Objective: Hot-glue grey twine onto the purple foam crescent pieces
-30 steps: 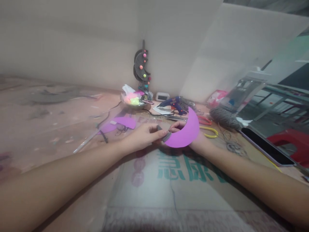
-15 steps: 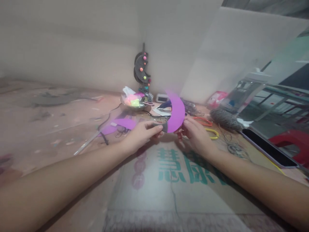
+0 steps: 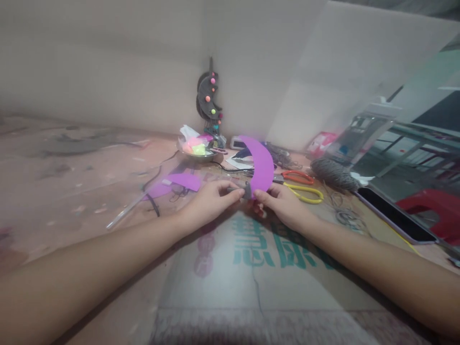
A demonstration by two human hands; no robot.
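Observation:
A purple foam crescent (image 3: 261, 164) stands upright above the cardboard sheet (image 3: 251, 268), its lower tip pinched by my right hand (image 3: 278, 205). My left hand (image 3: 210, 200) is closed on a small grey piece (image 3: 245, 190) that touches the crescent's lower end. Both hands meet over the middle of the table.
Orange-and-yellow scissors (image 3: 301, 184) lie just right of the hands. Behind are a blue glue gun (image 3: 244, 154), a dish of bright pom-poms (image 3: 197, 147), a dark crescent decoration (image 3: 209, 98), purple foam scraps (image 3: 181, 183), a ball of grey yarn (image 3: 330, 174) and a phone (image 3: 393, 214).
The purple crescent has been turned from lying low and wide to standing upright. My right hand shifted left under it, and the scissors came into view.

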